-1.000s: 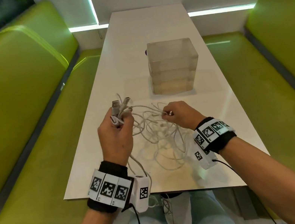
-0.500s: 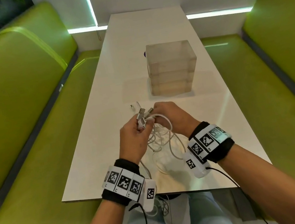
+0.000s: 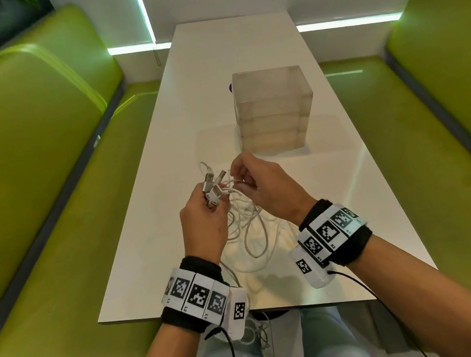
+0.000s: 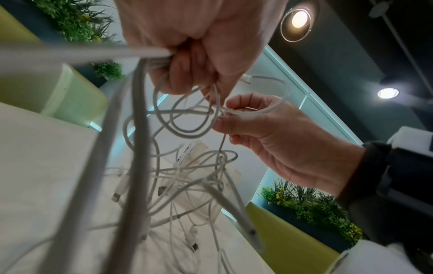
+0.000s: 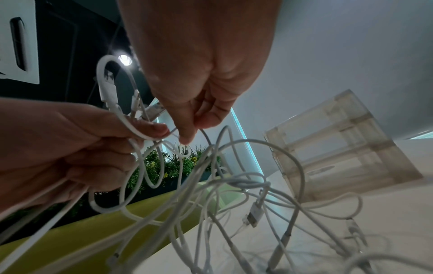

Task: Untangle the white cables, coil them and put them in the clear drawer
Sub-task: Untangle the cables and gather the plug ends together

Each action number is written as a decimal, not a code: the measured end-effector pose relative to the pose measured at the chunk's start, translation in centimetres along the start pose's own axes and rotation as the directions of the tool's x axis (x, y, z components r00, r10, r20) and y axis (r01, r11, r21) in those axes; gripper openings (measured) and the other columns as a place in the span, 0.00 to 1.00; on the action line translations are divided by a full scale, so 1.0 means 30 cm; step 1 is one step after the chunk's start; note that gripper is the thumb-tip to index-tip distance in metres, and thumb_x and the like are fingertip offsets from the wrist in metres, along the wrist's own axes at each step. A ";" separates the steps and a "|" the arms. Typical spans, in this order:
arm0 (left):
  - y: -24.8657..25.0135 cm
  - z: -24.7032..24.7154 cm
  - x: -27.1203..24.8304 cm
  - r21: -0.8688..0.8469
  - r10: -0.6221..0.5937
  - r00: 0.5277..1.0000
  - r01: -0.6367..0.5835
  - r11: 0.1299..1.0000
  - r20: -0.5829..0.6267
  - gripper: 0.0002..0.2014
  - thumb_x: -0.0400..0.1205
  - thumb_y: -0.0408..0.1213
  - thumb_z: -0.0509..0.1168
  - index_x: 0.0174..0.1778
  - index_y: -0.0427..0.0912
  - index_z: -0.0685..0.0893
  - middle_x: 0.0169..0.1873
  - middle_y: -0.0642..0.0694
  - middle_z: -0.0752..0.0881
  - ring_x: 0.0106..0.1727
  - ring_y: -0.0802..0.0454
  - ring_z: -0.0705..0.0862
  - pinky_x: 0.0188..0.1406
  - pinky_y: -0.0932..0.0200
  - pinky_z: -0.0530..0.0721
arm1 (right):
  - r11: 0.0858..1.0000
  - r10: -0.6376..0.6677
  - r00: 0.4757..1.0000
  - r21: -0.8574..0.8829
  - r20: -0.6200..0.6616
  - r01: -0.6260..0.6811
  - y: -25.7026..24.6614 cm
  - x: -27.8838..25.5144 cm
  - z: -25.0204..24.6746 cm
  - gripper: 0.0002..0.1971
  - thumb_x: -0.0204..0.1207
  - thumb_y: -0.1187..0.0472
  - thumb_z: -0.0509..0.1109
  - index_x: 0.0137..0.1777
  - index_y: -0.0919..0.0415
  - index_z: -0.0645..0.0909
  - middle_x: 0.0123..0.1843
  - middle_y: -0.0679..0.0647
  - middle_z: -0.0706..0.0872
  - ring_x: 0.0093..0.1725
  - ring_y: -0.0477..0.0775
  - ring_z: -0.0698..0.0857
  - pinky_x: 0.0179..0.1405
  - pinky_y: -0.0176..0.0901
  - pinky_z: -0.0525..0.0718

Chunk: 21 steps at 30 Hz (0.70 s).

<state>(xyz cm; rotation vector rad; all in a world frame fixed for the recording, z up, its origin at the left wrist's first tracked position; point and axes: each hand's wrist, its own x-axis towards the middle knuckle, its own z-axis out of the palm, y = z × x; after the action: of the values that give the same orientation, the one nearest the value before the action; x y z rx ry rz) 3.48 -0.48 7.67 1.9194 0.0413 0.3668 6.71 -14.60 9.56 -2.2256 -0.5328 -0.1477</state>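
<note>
While held aloft, white cables (image 3: 245, 223) tangled, looped, several silver-tipped plugs.

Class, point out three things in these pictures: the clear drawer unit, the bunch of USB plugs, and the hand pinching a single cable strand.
clear drawer unit (image 3: 274, 108), head view, front face.
USB plugs (image 3: 213, 186), head view, metal ends above the left hand.
right hand (image 3: 264, 187), head view, back of the hand.

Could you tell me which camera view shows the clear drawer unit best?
The head view: the clear drawer unit stands whole and unobstructed on the table. The right wrist view shows it tilted behind cable loops; the left wrist view shows only a glimpse behind the tangle.
</note>
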 end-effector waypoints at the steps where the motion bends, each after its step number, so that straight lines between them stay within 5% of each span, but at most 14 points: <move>1: -0.004 -0.001 0.002 0.012 -0.002 1.000 0.002 1.000 0.004 0.05 0.81 0.34 0.67 0.45 0.34 0.83 0.32 0.38 0.84 0.30 0.49 0.78 0.29 0.58 0.77 | 1.000 -0.002 1.000 0.001 0.007 0.002 0.000 0.000 -0.001 0.09 0.77 0.66 0.70 0.54 0.61 0.74 0.39 0.44 0.77 0.36 0.38 0.75 0.41 0.40 0.78; 4: -0.012 -0.010 0.007 0.051 -0.008 1.000 0.007 0.999 0.028 0.04 0.81 0.33 0.66 0.45 0.35 0.83 0.31 0.41 0.84 0.29 0.50 0.77 0.29 0.61 0.76 | 1.000 -0.020 0.999 -0.004 0.028 0.020 -0.003 0.000 -0.002 0.08 0.78 0.65 0.70 0.53 0.60 0.74 0.37 0.41 0.75 0.35 0.39 0.74 0.38 0.36 0.75; 8: 0.024 -0.017 -0.002 0.026 -0.007 0.993 0.004 1.000 0.119 0.08 0.81 0.29 0.64 0.35 0.40 0.79 0.24 0.47 0.74 0.23 0.58 0.67 0.22 0.69 0.67 | 0.999 -0.030 0.999 -0.037 0.040 0.031 0.021 0.005 0.008 0.08 0.78 0.66 0.69 0.54 0.61 0.74 0.42 0.49 0.80 0.37 0.48 0.76 0.39 0.42 0.78; 11: 0.050 -0.019 -0.006 -0.019 0.016 0.997 -0.014 1.000 0.082 0.18 0.80 0.26 0.62 0.29 0.51 0.71 0.21 0.53 0.70 0.20 0.60 0.66 0.21 0.71 0.65 | 0.984 -0.052 0.997 -0.168 0.054 0.060 0.086 0.022 0.033 0.04 0.77 0.65 0.70 0.50 0.61 0.78 0.43 0.50 0.79 0.39 0.48 0.74 0.38 0.39 0.73; 17: 0.036 -0.055 -0.006 -0.043 0.026 0.998 -0.028 0.999 -0.060 0.08 0.81 0.28 0.63 0.36 0.39 0.78 0.24 0.49 0.74 0.24 0.59 0.68 0.23 0.68 0.68 | 0.942 -0.008 0.983 -0.327 0.185 0.069 0.155 0.032 0.061 0.06 0.76 0.65 0.71 0.50 0.65 0.82 0.47 0.59 0.80 0.44 0.54 0.75 0.40 0.40 0.68; 21: 0.045 -0.118 0.032 -0.108 0.008 0.990 -0.023 0.994 -0.142 0.12 0.82 0.29 0.62 0.33 0.46 0.76 0.23 0.52 0.72 0.22 0.62 0.67 0.22 0.68 0.67 | 0.946 0.056 0.981 -0.325 0.185 0.007 0.190 0.013 0.044 0.10 0.77 0.65 0.69 0.58 0.61 0.82 0.46 0.54 0.78 0.43 0.49 0.74 0.42 0.41 0.72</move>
<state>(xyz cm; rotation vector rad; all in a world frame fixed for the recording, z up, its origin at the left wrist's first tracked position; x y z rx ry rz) 3.24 2.41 10.30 1.7839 0.0981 0.5058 9.38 -16.75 4.79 -2.5856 -0.6212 -0.0058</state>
